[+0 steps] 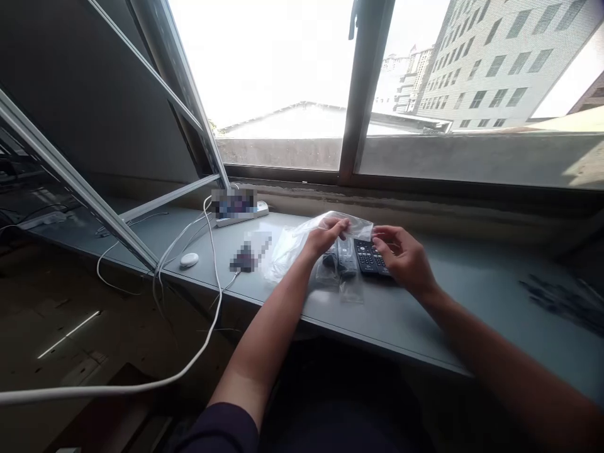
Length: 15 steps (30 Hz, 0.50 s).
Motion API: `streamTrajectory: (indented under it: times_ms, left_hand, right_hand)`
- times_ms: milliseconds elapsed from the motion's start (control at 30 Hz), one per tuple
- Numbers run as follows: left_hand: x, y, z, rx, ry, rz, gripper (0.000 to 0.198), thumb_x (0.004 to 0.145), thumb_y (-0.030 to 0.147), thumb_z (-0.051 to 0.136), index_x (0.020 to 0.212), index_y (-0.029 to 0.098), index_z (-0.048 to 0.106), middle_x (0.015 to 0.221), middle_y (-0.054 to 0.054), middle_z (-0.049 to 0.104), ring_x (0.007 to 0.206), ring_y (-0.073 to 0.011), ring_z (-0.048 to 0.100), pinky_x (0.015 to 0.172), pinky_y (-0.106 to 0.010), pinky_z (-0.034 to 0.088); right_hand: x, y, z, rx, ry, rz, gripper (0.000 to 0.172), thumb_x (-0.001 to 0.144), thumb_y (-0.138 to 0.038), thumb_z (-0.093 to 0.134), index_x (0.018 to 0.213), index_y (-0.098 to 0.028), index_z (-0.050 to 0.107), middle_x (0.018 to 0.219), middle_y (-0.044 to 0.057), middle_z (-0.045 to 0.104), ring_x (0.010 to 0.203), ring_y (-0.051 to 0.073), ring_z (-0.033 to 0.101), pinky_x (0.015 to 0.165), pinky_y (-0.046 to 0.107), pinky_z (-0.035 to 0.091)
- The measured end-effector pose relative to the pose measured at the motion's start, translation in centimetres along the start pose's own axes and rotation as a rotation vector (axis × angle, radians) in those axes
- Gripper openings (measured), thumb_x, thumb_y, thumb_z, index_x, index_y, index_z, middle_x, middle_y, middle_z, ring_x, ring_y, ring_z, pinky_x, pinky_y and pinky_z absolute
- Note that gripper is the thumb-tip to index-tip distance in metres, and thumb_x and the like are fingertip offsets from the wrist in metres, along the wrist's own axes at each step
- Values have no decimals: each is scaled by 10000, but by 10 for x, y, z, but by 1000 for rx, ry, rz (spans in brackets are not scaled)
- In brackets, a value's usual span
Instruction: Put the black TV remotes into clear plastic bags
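My left hand [328, 234] is closed on a clear plastic bag [359, 226], pinching it between thumb and fingers above the table. At the bag's right end, my right hand [402, 255] has its thumb and fingertips closed on the edge. Beneath and between the hands lie black remote controls [365, 257] with pale buttons, partly covered by my right hand. Beside them are dark remotes in clear bags [346, 261], flat on the table. More loose clear plastic bags [283, 255] spread out to the left of my left hand.
The grey table [387, 321] runs along a window. On its left are a white cable [214, 264], a round white object [189, 260], a power strip [243, 214] and a blurred dark device [243, 259]. Metal shelf posts [108, 217] rise at left; dark items [561, 299] lie far right.
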State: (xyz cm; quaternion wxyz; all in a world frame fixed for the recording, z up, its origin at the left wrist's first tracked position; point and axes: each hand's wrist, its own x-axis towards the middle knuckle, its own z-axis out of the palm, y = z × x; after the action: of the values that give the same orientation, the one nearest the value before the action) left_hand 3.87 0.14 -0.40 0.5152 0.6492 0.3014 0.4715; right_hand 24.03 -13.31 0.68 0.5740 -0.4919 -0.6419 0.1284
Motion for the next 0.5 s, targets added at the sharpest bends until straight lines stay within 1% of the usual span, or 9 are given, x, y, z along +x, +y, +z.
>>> streamTrajectory:
  times_ms: [33,133,233,300,367,500]
  left_hand:
    - [0,-1,-2,11,-4,-3,465,955,636,787,946,174,829,847,-34,767,669,-106,638,627,-242,444]
    - [-2,-1,-7,-9,3,5,526,925,689,803,899,164,813,773,-27,731,653,-107,613,641,-247,461]
    - [-4,3,-9,-46,-10,24,547,908,706,815,903,159,820,818,-55,762,663,-115,617,628,-254,466]
    - [-5,6,-7,-61,-9,21,544,909,702,810,914,158,825,876,-74,787,664,-116,616,614,-259,465]
    - [-6,10,-6,-67,6,9,538,916,694,798,922,157,826,886,-77,789,656,-115,609,601,-262,460]
    - [-7,13,-5,-24,27,18,516,916,671,811,860,158,801,794,-48,739,629,-110,588,597,-263,454]
  right_hand:
    - [0,1,-1,-31,-19,-44,281,1072,-457,752,1280,-273,799,1324,112,816,1201,339,805,1033,532,697]
    - [1,0,-4,-68,-83,-121,258,1093,-418,713,1280,-287,833,1450,104,784,1314,346,769,1093,530,678]
    - [2,-5,-6,-98,-135,-155,288,1090,-391,710,1335,-321,843,1501,80,774,1366,357,751,1200,568,614]
    - [1,-10,-6,-113,-145,-178,310,1088,-380,705,1364,-338,841,1515,70,771,1402,364,733,1255,589,567]
    - [0,-13,-6,-117,-152,-195,339,1093,-374,692,1402,-348,828,1531,62,764,1427,362,719,1271,593,553]
    - [-2,-14,-5,-118,-166,-228,377,1098,-357,681,1454,-354,805,1548,49,757,1446,355,709,1286,586,542]
